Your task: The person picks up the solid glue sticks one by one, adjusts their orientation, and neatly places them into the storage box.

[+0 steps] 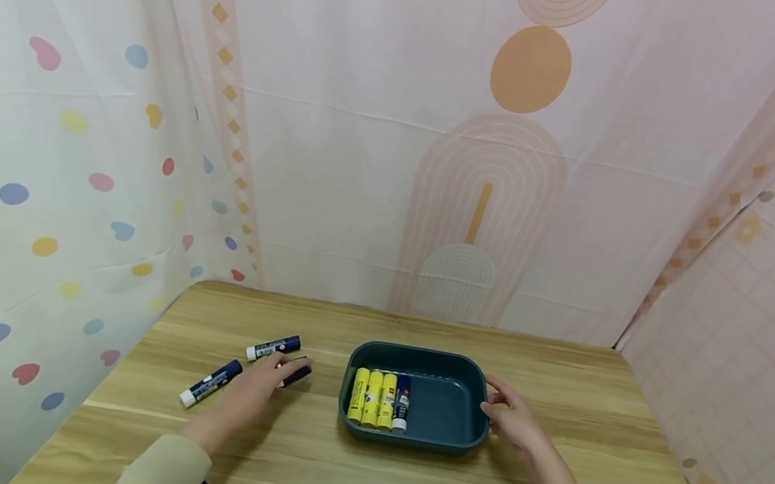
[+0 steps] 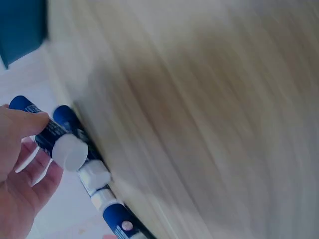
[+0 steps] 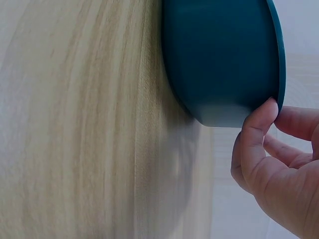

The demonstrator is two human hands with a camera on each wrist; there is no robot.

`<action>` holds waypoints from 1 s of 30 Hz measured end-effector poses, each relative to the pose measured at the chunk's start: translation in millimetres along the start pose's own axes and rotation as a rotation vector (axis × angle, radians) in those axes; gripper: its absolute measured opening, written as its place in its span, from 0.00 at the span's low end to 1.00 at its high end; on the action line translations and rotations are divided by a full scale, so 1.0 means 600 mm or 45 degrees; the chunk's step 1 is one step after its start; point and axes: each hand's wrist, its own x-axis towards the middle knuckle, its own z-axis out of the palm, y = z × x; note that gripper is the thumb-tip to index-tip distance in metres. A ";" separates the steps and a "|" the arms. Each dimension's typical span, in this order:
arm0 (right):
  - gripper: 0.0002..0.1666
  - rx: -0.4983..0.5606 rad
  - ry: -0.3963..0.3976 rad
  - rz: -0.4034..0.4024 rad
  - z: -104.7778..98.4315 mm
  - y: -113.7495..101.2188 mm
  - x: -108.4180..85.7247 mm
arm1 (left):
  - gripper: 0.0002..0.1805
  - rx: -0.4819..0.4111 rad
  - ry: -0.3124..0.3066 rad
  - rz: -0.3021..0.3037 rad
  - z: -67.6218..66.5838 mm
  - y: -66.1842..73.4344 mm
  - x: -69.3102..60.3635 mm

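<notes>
My left hand [image 1: 255,388] pinches a navy glue stick with a white cap [image 2: 46,133] between thumb and fingers, over the left part of the table. Two more navy glue sticks lie close by: one beyond the hand [image 1: 274,347] and one to its left [image 1: 211,384]. A dark teal rectangular box [image 1: 445,415] stands in the middle of the table. Side by side at its left end lie three yellow glue sticks [image 1: 372,399] and one navy glue stick [image 1: 402,397]. My right hand [image 3: 279,174] grips the box's right end, thumb and fingers at the rim.
The wooden table [image 1: 312,466] bears all of this. Behind it hangs a pale patterned curtain [image 1: 336,191], with a dotted cloth [image 1: 69,245] on the left and a checked one [image 1: 742,304] on the right.
</notes>
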 end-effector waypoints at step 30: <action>0.31 0.044 -0.047 -0.013 -0.003 0.000 0.001 | 0.35 -1.486 -0.053 -0.882 -0.041 0.117 0.068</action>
